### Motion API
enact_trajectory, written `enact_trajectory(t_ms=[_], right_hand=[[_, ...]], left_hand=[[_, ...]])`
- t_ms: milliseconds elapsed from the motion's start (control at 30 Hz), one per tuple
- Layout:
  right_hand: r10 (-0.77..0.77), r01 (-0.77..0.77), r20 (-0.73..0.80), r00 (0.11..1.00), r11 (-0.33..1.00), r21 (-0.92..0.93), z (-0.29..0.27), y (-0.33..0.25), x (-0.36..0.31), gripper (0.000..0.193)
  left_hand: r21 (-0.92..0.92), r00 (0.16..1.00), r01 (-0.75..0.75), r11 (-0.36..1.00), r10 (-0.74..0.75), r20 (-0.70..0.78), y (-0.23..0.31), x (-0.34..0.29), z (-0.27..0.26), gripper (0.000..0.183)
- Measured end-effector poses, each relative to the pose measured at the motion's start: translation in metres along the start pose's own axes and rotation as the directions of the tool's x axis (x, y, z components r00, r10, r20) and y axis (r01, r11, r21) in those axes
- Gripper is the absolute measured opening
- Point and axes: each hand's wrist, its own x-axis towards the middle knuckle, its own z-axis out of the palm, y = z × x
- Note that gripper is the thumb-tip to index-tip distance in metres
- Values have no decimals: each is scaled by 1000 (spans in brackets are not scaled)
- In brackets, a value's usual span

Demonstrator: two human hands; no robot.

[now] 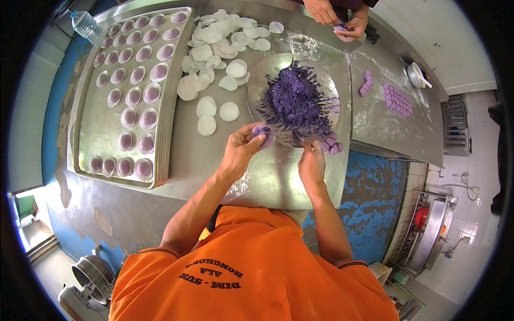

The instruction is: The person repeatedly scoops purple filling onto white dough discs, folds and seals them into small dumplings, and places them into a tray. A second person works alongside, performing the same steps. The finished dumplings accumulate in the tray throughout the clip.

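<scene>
My left hand (239, 151) pinches a small round of purple dough (267, 140) with a dark spot of filling on it. My right hand (312, 163) is closed around a thin tool, its tip at the near edge of the dark purple filling (294, 96); the tool's kind is hard to make out. The sticky filling is heaped and smeared over a round metal plate (257, 69). Several lumps of purple dough (335, 146) lie beside my right hand at the plate's near right edge.
Stacked metal trays (93, 144) on the left hold purple buns in paper cups. White paper rounds (206, 125) lie scattered beside them. Across the table another person's hands (348, 29) work a small piece. Cut purple dough (397, 100) and a white bowl (416, 75) sit far right.
</scene>
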Motion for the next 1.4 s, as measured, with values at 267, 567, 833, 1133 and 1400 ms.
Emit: enact_trajectory(t_ms=[267, 567, 833, 1133, 1400], right_hand=[[5, -144, 194, 981, 685, 714, -57, -46, -23, 19], [7, -324, 343, 939, 345, 881, -87, -70, -26, 14], [-63, 141, -130, 990, 605, 784, -105, -78, -27, 17], [-142, 188, -126, 982, 642, 743, -114, -76, -26, 16], [-255, 321, -199, 946, 659, 681, -113, -78, -22, 19]], left_hand=[[108, 992, 43, 993, -56, 116, 29, -47, 9, 35], [203, 967, -50, 978, -3, 256, 45, -68, 22, 33], [228, 967, -10, 974, -48, 248, 55, -73, 28, 35], [469, 966, -53, 882, -73, 248, 68, -71, 34, 29], [622, 964, -117, 775, -62, 259, 74, -71, 42, 31]])
